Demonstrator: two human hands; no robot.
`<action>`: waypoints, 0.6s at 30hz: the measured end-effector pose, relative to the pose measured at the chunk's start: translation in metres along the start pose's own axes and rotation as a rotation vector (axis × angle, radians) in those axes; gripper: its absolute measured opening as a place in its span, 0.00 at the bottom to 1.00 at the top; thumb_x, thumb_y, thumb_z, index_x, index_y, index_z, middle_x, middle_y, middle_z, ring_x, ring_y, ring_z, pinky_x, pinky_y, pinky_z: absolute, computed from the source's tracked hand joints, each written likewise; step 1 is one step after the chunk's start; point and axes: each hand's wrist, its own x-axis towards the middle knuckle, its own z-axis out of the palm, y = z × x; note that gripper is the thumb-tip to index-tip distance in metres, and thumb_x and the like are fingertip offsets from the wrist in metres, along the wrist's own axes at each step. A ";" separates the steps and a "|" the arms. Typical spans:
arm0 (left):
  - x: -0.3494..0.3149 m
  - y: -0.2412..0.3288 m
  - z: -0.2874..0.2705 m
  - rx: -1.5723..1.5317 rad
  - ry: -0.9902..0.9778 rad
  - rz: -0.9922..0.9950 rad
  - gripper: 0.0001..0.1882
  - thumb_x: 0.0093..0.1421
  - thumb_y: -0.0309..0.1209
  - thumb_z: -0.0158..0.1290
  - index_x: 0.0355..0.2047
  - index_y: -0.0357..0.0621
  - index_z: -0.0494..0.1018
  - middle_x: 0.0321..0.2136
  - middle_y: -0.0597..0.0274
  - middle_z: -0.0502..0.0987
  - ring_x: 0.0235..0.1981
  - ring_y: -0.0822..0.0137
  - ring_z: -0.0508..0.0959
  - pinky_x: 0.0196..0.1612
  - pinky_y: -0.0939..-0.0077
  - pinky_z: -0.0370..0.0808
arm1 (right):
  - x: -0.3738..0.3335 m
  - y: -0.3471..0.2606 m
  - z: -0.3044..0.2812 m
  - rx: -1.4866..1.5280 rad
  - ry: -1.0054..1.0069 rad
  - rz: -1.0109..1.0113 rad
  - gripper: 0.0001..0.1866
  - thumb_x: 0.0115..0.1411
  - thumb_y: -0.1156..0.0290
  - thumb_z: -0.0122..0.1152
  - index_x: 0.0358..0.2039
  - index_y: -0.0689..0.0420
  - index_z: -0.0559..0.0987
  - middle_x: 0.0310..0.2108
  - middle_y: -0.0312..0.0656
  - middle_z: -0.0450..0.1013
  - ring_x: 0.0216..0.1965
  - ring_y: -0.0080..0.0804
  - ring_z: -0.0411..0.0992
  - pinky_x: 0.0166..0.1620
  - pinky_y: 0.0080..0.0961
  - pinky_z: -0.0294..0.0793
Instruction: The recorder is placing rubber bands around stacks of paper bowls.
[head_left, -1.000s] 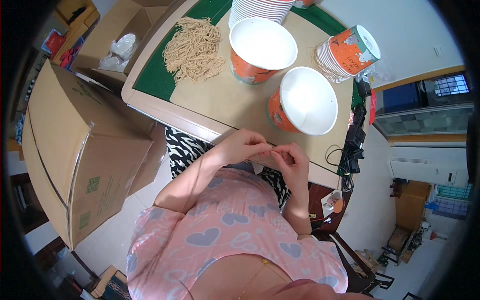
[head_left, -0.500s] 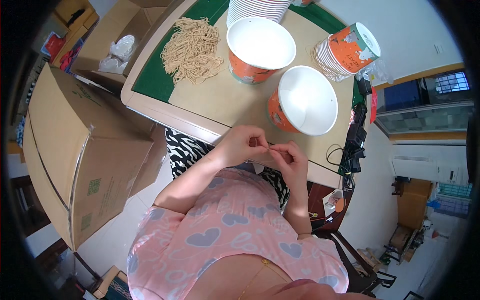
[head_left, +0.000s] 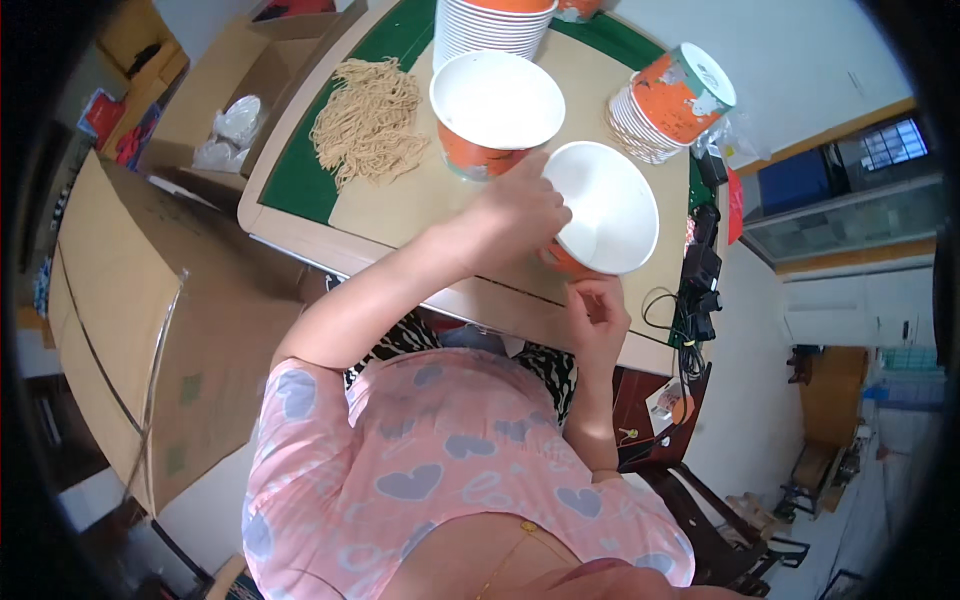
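Over the table (head_left: 300,236), the left hand (head_left: 515,215) hangs curled.

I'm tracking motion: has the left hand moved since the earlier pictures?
Yes: the left hand moved forward from the table's near edge, toward the nearer paper bucket.

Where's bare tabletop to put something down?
Best: tan board between cord pile, front table rim and left forearm. Narrower: strip between front paper bucket and power adapters. Crowded: that bucket's near side, by left hand and right hand; also the back, around tall bucket stack.
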 end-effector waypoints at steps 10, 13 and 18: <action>0.023 0.025 0.018 -0.591 -0.241 -0.305 0.12 0.52 0.27 0.52 0.37 0.38 0.77 0.31 0.47 0.79 0.35 0.48 0.78 0.39 0.60 0.74 | 0.017 0.004 0.002 0.167 0.227 0.038 0.04 0.55 0.83 0.58 0.32 0.63 0.75 0.43 0.40 0.67 0.45 0.26 0.71 0.45 0.21 0.76; 0.024 0.031 0.025 -0.657 -0.209 -0.296 0.12 0.52 0.27 0.51 0.36 0.37 0.77 0.31 0.47 0.79 0.35 0.49 0.78 0.41 0.61 0.74 | 0.017 0.002 0.002 0.149 0.230 0.024 0.03 0.55 0.83 0.58 0.31 0.63 0.75 0.43 0.40 0.67 0.44 0.26 0.71 0.44 0.21 0.76; 0.028 0.039 0.026 -0.695 -0.192 -0.327 0.12 0.52 0.26 0.52 0.37 0.37 0.77 0.32 0.47 0.79 0.36 0.50 0.79 0.41 0.63 0.75 | 0.016 0.004 0.001 0.113 0.278 0.035 0.03 0.56 0.82 0.58 0.31 0.63 0.74 0.41 0.39 0.68 0.43 0.26 0.70 0.44 0.21 0.75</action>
